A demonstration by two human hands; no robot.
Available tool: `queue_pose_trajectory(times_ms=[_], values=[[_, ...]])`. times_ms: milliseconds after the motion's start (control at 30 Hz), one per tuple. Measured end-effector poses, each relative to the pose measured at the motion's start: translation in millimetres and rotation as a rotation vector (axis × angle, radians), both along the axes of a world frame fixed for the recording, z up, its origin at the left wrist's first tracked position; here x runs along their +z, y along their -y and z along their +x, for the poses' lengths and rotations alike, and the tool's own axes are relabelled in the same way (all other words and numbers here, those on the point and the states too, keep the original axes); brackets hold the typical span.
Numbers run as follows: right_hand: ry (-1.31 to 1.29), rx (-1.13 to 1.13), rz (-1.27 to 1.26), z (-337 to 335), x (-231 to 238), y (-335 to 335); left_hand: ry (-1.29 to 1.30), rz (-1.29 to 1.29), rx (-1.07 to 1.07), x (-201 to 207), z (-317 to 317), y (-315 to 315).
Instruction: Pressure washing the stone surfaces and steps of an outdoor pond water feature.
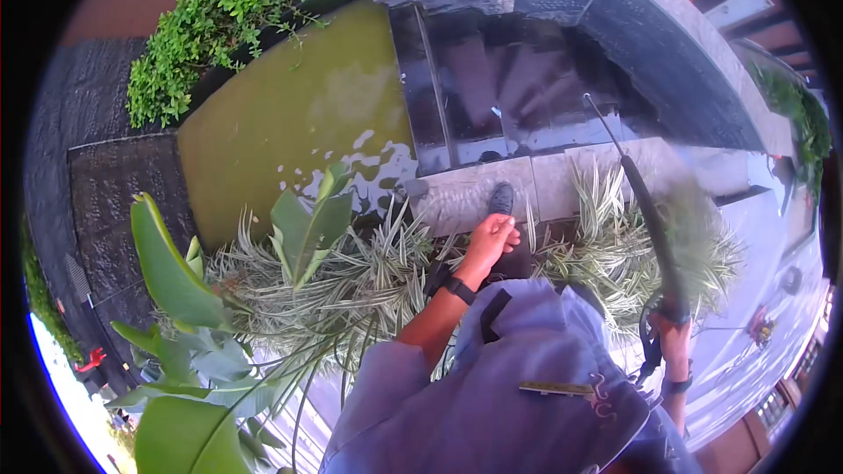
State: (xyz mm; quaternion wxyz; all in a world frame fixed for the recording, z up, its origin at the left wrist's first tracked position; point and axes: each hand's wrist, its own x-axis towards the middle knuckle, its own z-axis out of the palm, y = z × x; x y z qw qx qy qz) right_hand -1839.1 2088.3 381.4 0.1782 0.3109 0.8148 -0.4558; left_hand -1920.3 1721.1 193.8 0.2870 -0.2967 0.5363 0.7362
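My right hand (674,342) is wrapped round the grip of a black spray lance (650,202). The lance slants up and to the left, and its thin metal end reaches over the dark stepped stone basin (544,79). In front of my body my left hand (493,241) is held with its fingers curled in, and nothing shows in them. Just beyond it, my dark shoe (501,198) stands on the pale stone ledge (465,197) at the basin's near edge.
Greenish pond water (299,96) lies left of the basin, beside a leafy shrub (202,44). Striped grassy plants (351,272) crowd both sides of my legs. Large broad leaves (180,272) rise at the left. A curved stone wall (676,61) bounds the basin's right side.
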Motion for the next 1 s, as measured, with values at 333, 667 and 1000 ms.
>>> queue_pose_trajectory(times_ms=[333, 667, 1000], values=[[0.025, 0.149, 0.011, -131.8, 3.8, 29.7, 0.227, -0.221, 0.159, -20.6, -10.0, 100.5], [0.027, 0.195, 0.004, -215.4, -65.6, 14.2, 0.326, -0.324, 0.295, -34.6, -36.5, 132.4], [0.077, 0.230, 0.009, -275.2, -104.7, -0.3, 0.215, -0.495, 0.365, -56.9, -119.8, 155.7]])
